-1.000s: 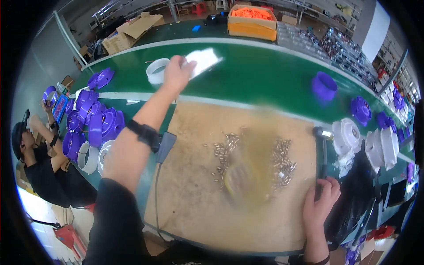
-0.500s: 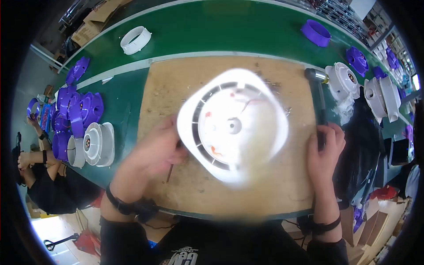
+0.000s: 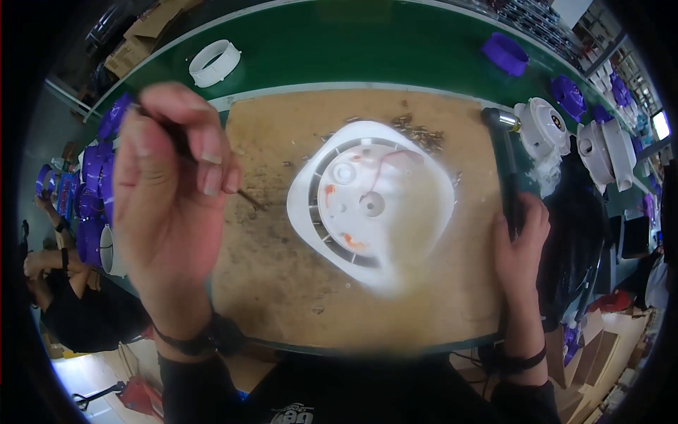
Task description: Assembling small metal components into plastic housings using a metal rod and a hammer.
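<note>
My left hand [image 3: 176, 169] is raised at the left, its fingers closed around a thin, dark rod-like tool [image 3: 248, 200] whose tip points toward the board. The tool's kind is hidden by the fingers. At the right edge of the board my right hand [image 3: 520, 247] is wrapped around the black handle of a long tool [image 3: 512, 152] with a metal angled head. Between the hands, a white plastic housing [image 3: 344, 194] with rounded corners and a slotted ring lies on the brown board [image 3: 275, 283]. It has orange-red marks and a thin wire. A blurry smear covers its lower right.
Several small screws [image 3: 424, 134] lie scattered behind the housing. A white ring [image 3: 215, 63] and a purple ring [image 3: 505, 54] stand on the green surface at the back. White housings [image 3: 544, 127] are at the right, purple parts [image 3: 92, 177] at the left, near another person.
My left hand has risen away from the housing toward the upper left, carrying the rod-like tool. The housing looks slightly smaller and less glaring. My right hand stays on its handle.
</note>
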The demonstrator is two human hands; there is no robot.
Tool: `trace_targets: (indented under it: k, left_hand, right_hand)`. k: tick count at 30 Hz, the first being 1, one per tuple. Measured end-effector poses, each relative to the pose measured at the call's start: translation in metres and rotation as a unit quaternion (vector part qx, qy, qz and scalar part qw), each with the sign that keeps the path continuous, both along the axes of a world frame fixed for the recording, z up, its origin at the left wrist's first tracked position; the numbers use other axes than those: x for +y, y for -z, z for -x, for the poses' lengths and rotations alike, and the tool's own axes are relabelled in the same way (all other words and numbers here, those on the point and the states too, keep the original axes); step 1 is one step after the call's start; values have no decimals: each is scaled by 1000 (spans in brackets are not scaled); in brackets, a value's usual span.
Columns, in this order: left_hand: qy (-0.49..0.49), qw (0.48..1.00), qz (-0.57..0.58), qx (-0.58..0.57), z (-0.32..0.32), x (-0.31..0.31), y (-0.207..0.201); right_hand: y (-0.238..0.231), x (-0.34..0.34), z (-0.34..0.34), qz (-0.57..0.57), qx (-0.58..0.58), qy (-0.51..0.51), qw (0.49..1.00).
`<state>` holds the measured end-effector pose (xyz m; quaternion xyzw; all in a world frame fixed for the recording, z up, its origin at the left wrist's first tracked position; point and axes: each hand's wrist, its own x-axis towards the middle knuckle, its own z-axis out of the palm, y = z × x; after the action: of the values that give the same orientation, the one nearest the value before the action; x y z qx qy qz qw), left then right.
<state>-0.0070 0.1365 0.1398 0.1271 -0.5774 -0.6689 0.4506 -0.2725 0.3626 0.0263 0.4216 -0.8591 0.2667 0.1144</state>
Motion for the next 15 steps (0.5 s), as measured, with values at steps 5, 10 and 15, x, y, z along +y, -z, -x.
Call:
trace_targets:
  k: [5,10,15]
  left_hand:
    - [198,972,-6,123,52,7,16]
    - [200,978,8,-51,59,5,37]
    - [205,977,4,-64,56,4,41]
  right_hand:
    - [1,0,4,-38,5,8,999]
    - [-2,-5,0,-38,4,2,999]
    - [-3,-4,0,-41,8,2,999]
